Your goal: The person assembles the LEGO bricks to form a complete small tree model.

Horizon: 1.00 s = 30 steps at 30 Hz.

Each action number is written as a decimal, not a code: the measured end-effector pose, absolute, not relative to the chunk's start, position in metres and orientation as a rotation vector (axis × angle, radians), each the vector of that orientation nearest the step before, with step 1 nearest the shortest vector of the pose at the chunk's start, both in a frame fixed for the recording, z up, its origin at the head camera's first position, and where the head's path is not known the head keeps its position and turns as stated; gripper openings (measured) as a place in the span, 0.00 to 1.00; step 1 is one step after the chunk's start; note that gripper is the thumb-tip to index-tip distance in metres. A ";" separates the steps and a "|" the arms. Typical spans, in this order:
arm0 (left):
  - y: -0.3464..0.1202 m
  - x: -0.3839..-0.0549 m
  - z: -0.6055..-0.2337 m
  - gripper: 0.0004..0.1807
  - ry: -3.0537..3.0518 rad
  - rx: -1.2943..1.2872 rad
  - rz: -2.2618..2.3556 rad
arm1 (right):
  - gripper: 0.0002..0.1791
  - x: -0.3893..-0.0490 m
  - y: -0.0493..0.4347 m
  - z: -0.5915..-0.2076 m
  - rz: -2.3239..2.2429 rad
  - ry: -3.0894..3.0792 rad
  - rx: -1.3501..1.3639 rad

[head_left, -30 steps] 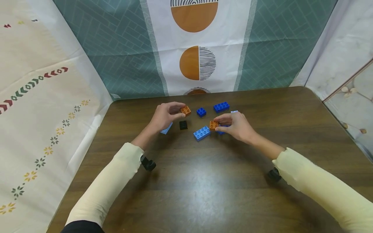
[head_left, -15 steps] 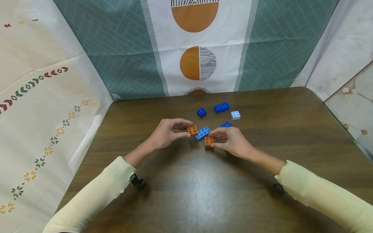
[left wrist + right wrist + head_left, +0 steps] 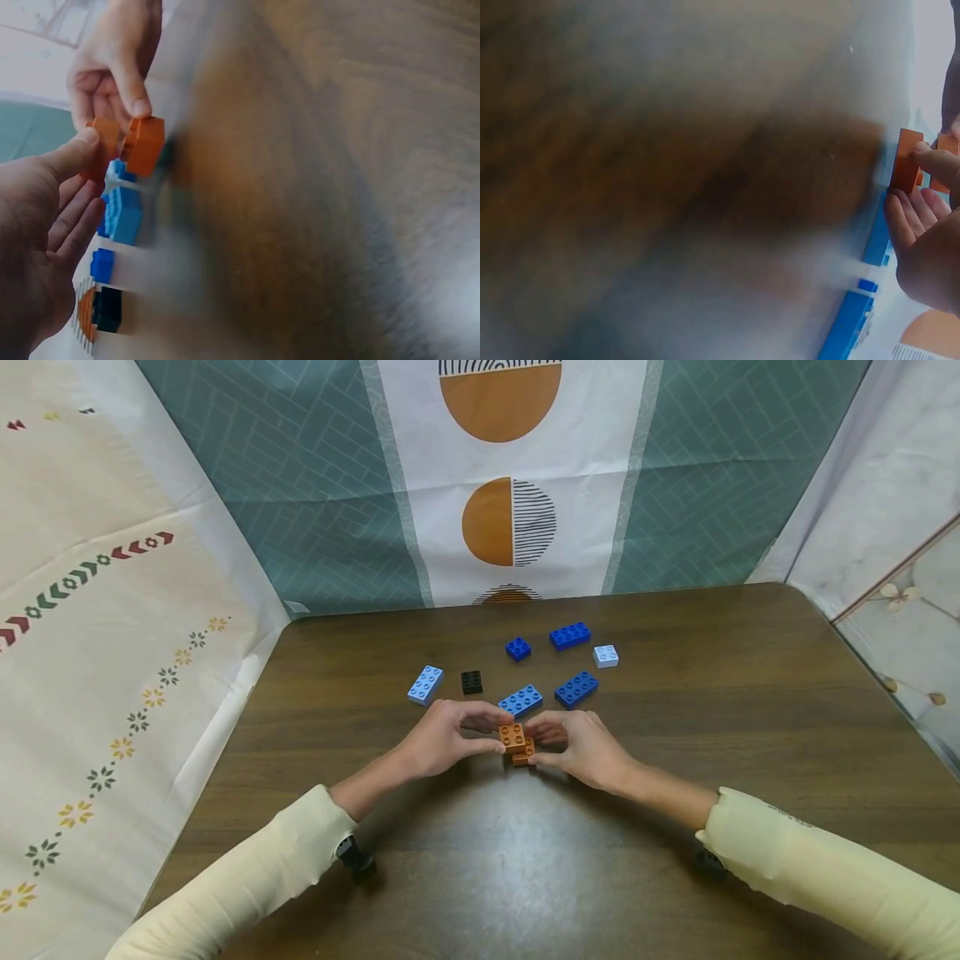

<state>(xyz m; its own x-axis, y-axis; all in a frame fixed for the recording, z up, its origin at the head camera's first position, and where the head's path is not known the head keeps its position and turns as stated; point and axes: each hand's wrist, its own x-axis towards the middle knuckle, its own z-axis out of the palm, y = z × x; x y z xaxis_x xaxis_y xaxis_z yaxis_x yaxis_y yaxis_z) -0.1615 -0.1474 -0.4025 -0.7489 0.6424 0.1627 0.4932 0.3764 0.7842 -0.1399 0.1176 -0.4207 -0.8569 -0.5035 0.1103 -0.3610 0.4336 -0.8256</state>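
My left hand (image 3: 452, 739) pinches an orange toy brick (image 3: 512, 737) between thumb and fingers. Just below it, my right hand (image 3: 579, 745) pinches a second orange brick (image 3: 522, 759), partly hidden by the first. Both wrist views show a narrow gap between the two bricks, studs of the lower brick (image 3: 148, 148) pointing at the upper brick (image 3: 105, 142). Right behind the hands lies a medium-blue brick (image 3: 521, 701). A darker blue brick (image 3: 577, 690) is behind the right hand, and a light-blue brick (image 3: 426, 684) is behind the left.
On the brown table (image 3: 480, 877) farther back are a small black brick (image 3: 472, 682), a small dark-blue brick (image 3: 518, 649), a long dark-blue brick (image 3: 570, 636) and a small pale-blue brick (image 3: 606, 656). Patterned cloths (image 3: 322, 485) hang around the table.
Both hands have come toward the person and closer together, carrying the orange bricks. The left hand's brick is now over the right hand's. The light-blue and black bricks have come back into view.
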 end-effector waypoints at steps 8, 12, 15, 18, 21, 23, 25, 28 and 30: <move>-0.142 -0.156 -0.413 0.21 2.438 1.001 1.294 | 0.22 -0.137 0.115 -0.426 -1.380 2.553 -0.781; -0.140 -0.154 -0.417 0.22 2.440 0.994 1.303 | 0.23 -0.136 0.115 -0.426 -1.308 2.612 -0.838; -0.140 -0.153 -0.419 0.22 2.439 0.978 1.320 | 0.23 -0.136 0.114 -0.426 -1.265 2.640 -0.855; -0.139 -0.153 -0.422 0.21 2.417 0.942 1.340 | 0.23 -0.135 0.114 -0.426 -1.263 2.637 -0.848; -0.138 -0.153 -0.424 0.21 2.396 0.905 1.354 | 0.23 -0.135 0.114 -0.427 -1.273 2.630 -0.838; -0.137 -0.152 -0.425 0.21 2.389 0.889 1.357 | 0.23 -0.135 0.114 -0.427 -1.283 2.629 -0.838; -0.136 -0.152 -0.425 0.21 2.392 0.892 1.356 | 0.23 -0.136 0.115 -0.428 -1.291 2.632 -0.842; -0.135 -0.151 -0.424 0.21 2.393 0.896 1.352 | 0.23 -0.136 0.116 -0.429 -1.300 2.634 -0.850; -0.134 -0.151 -0.424 0.21 2.397 0.893 1.344 | 0.23 -0.136 0.116 -0.429 -1.304 2.624 -0.841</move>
<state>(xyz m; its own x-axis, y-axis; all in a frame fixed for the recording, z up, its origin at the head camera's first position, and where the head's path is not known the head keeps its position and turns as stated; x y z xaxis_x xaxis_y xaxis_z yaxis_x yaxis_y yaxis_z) -0.1510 -0.1342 -0.4240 -0.7803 0.6208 0.0762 0.3886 0.3857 0.8368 -0.1360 0.1160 -0.4295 -0.8438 -0.5138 0.1549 -0.4338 0.4831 -0.7605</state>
